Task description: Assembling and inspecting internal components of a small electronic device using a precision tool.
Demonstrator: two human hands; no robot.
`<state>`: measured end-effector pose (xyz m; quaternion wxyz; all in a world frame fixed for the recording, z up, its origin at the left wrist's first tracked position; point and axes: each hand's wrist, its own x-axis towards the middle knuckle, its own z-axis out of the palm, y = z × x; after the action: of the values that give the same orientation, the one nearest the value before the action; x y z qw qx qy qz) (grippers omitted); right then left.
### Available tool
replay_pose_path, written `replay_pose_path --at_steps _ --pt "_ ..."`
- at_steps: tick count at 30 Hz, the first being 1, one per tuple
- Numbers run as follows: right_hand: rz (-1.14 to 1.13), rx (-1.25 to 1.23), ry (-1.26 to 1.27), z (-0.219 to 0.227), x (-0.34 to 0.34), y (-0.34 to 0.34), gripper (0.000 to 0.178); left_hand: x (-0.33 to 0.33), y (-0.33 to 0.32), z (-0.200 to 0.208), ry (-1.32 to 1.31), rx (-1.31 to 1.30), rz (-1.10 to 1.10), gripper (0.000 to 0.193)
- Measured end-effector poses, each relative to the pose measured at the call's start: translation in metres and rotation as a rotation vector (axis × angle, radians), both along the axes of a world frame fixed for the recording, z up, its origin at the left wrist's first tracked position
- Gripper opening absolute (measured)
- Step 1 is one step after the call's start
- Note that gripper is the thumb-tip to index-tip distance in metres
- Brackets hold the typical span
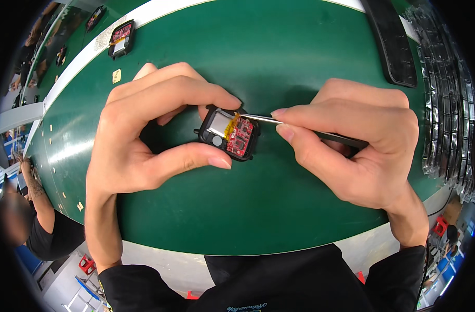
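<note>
Over green mat (279, 67), left hand (144, 140) fingers pinching black module (230, 133), right hand (357, 140) gripping tweezers (263, 119).

Over a green worktop (300, 208), the left hand (144, 140) pinches a small black case (229, 136) holding a red circuit board (241, 137). The right hand (357, 145) touches metal tweezers (263, 119) to the board's top edge.

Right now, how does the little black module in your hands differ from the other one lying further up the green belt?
The held module is gripped between the left hand's thumb and fingers, while the far module lies untouched near the belt's pale edge. The right hand's tweezers reach the held one; no tool is near the far one. Both show a black frame, a red circuit board and a silvery part.
</note>
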<state>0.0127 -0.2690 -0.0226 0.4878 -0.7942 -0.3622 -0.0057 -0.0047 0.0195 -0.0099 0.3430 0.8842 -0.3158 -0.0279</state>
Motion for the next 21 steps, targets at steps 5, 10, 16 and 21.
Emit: replay_pose_path --at_steps 5,10,16,21 --pt "0.008 0.017 -0.008 0.000 -0.001 0.001 0.021 0.000 -0.003 0.005 -0.067 0.043 -0.052 0.064" --pt "-0.017 0.043 -0.078 -0.006 -0.002 0.001 0.021 0.000 -0.003 0.005 -0.098 0.069 -0.087 0.059" --pt "0.001 0.037 -0.073 -0.001 0.000 -0.003 0.019 -0.002 -0.005 0.006 -0.086 0.045 -0.020 0.060" --pt "-0.076 0.132 -0.029 0.002 0.005 -0.006 0.015 -0.006 -0.013 0.011 -0.058 0.049 0.048 0.051"
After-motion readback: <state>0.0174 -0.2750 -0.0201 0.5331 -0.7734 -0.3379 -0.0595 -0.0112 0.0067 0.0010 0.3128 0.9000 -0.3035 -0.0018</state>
